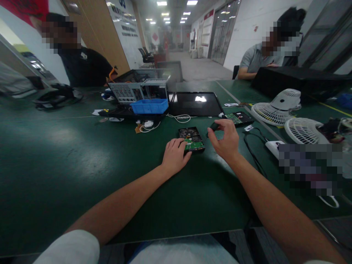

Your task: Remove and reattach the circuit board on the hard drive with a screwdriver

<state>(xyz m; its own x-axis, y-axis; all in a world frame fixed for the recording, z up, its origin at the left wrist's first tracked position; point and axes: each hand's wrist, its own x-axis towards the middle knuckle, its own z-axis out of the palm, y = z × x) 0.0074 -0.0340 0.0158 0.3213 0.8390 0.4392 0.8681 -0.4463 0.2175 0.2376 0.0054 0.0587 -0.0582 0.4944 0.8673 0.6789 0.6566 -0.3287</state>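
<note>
A hard drive (194, 135) lies on the green table, its green circuit board facing up near the closer end. My left hand (175, 154) grips its left side, with the fingers over the board's edge and the thumb along the near side. Just right of the drive, my right hand (226, 138) is raised and closed, pinching what looks like a dark-handled screwdriver (213, 127); its tip is too fine to make out. Behind the right hand lies a second drive (239, 118) with a green board.
An opened computer case (126, 92) stands behind a blue bin (150, 106). Beside it lies a black glossy panel (195, 103). White fans (275, 108), cables (254, 154) and a power strip (272, 146) occupy the right. Two people sit across the table (68, 165).
</note>
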